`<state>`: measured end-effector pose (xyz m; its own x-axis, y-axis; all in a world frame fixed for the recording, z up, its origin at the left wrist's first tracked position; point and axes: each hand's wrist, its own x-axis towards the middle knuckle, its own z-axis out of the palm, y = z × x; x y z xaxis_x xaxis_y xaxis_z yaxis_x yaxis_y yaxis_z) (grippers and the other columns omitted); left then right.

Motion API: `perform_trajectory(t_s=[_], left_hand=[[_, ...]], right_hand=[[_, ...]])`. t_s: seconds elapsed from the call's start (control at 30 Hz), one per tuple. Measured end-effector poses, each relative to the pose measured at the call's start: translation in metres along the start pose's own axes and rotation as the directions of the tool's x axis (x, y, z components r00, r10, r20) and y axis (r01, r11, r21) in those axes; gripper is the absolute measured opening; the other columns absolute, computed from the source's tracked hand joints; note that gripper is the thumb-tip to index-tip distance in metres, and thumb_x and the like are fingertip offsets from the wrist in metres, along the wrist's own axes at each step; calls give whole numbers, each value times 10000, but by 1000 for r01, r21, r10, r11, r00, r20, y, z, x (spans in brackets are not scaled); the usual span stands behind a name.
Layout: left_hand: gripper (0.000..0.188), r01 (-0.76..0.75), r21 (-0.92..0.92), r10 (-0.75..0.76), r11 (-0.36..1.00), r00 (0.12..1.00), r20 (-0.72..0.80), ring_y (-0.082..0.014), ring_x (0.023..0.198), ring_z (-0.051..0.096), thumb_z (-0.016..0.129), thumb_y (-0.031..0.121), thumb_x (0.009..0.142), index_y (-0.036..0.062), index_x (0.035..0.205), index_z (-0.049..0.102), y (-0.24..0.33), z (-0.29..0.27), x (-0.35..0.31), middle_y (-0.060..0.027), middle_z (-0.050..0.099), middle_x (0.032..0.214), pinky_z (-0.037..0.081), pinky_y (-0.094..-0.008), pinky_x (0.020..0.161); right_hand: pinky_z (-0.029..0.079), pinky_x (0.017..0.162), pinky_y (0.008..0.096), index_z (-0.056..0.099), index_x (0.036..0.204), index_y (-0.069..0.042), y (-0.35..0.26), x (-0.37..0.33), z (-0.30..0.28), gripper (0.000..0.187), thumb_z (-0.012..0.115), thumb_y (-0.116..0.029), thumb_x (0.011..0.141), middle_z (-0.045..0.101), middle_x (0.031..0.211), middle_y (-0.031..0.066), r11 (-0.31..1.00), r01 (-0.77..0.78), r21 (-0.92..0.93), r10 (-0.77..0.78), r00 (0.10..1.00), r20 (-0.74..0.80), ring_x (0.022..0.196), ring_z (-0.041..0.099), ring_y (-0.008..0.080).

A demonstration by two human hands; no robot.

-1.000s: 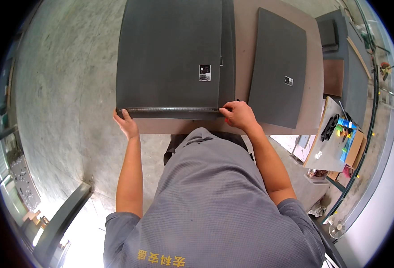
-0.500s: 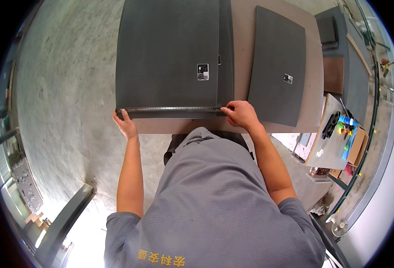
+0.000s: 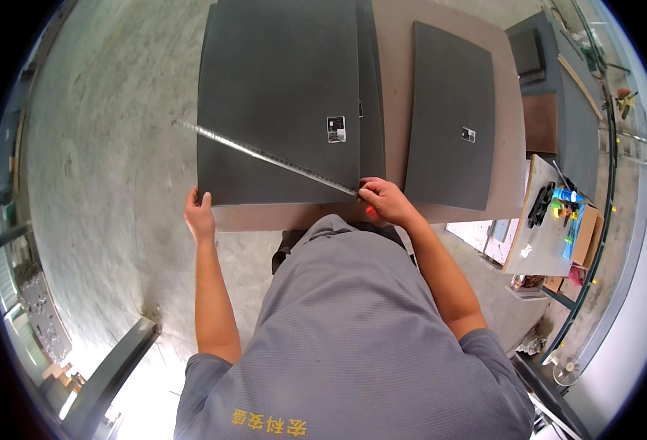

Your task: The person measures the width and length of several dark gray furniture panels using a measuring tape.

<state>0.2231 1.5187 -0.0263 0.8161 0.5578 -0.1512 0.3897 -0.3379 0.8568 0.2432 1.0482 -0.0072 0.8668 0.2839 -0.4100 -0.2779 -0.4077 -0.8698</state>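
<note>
A large dark grey sheet (image 3: 279,81) with a small printed label lies atop another dark sheet (image 3: 371,110), which shows along its right side. My left hand (image 3: 201,214) grips the near left corner of the upper sheet, thumb on top. Near the opposite corner, my right hand (image 3: 386,201) is closed on one end of a tape measure; a red bit shows below the fingers. The shiny, marked blade of the tape measure (image 3: 268,158) slants across the sheet, and its blurred free end sticks out past the left edge.
The sheets rest on a brownish board (image 3: 400,95). Another labelled dark sheet (image 3: 451,110) lies to the right. Beyond it stand a side table (image 3: 532,242) with a cardboard box (image 3: 587,238) and more panels (image 3: 580,139). Concrete floor (image 3: 125,147) stretches away left.
The blade lay along the sheet's near edge, its left end at my left hand. Now that end is free and has swung away from me. My left hand remains at the corner.
</note>
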Motion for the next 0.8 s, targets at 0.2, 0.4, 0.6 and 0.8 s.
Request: perform_trajectory(t_s=[0.2, 0.4, 0.6, 0.8], left_hand=[[395, -39, 213, 28, 976, 998, 56, -210, 980, 692, 681, 99, 868, -50, 1230, 629, 34, -8, -5, -131, 728, 1059, 525, -331, 890], [512, -88, 248, 63, 965, 992, 110, -329, 1136, 642, 707, 136, 843, -70, 1291, 568, 9, -7, -35, -235, 646, 1238, 499, -393, 986], [567, 52, 14, -54, 999, 972, 227, -328, 1186, 613, 698, 136, 829, -98, 1317, 526, 20, 0, -94, -265, 611, 1283, 465, -406, 1035], [675, 134, 11, -132, 991, 947, 292, -344, 1346, 508, 678, 133, 847, -129, 1407, 407, 10, -4, -129, -306, 530, 1393, 394, -387, 1127]], right_hand=[[425, 1055, 364, 659, 843, 17, -27, 1, 13, 290, 576, -216, 994, 678, 801, 149, 993, -118, 5, 118, 993, 24, 1104, 631, 248], [478, 975, 423, 662, 845, 27, -43, -15, 13, 303, 567, -244, 943, 666, 976, 262, 978, -45, -204, 15, 989, -147, 1296, 507, 422], [512, 838, 376, 695, 870, 26, -28, -45, -6, 272, 591, -216, 936, 641, 1238, 191, 965, -142, -221, 89, 969, -231, 969, 677, 334], [509, 856, 331, 693, 843, 48, -15, -61, 5, 241, 593, -147, 942, 574, 1399, 185, 987, -124, -105, 86, 946, -314, 1019, 687, 259]])
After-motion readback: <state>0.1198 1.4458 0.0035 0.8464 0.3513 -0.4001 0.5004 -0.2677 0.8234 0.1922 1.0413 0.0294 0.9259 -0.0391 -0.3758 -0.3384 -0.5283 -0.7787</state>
